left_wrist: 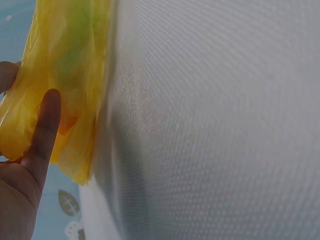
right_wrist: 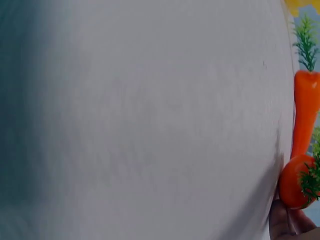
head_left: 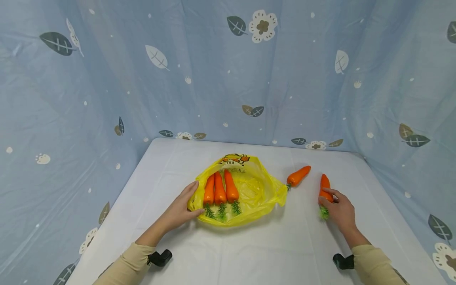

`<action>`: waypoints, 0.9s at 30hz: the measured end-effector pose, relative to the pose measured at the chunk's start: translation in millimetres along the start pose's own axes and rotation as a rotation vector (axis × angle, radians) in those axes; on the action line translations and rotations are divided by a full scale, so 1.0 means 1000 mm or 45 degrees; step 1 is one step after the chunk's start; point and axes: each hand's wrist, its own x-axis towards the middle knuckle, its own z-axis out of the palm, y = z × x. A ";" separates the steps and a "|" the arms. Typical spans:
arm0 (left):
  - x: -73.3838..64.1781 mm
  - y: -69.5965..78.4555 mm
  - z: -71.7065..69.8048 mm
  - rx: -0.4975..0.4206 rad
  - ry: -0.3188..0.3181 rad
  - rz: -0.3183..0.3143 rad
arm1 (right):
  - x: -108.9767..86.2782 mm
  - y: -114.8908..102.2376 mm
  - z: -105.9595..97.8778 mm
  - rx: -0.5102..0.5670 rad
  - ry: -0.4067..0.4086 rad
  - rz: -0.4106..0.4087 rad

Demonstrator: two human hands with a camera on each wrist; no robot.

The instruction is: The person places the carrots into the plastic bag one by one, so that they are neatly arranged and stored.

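A carrot (head_left: 323, 186) is gripped by the right hand (head_left: 341, 209) at the right of the white worktop (head_left: 256, 253), near a second carrot (head_left: 299, 176). Farther left, a yellow bag (head_left: 270, 194), with three carrots (head_left: 219, 194) inside, is held at its left edge by the left hand (head_left: 179, 209). Patterned blue fabric (head_left: 213, 79) is hung behind.

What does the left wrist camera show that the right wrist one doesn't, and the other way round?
Only the left wrist view shows the left hand touching the yellow bag, with blurred green and orange showing through the plastic, and a dark leaf print behind.

Only the right wrist view shows the right hand at one carrot, plus a second carrot with its feathery green top.

Both share the white table surface and some yellow bag, just a corner in the right.
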 end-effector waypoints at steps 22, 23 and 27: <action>0.001 0.001 0.000 0.002 -0.021 -0.009 | -0.002 0.004 -0.008 -0.103 -0.024 -0.102; 0.001 0.002 0.000 0.001 -0.022 -0.009 | -0.003 0.004 -0.008 -0.103 -0.022 -0.102; 0.001 0.003 -0.001 0.005 -0.023 -0.005 | -0.005 0.003 -0.008 -0.097 -0.017 -0.097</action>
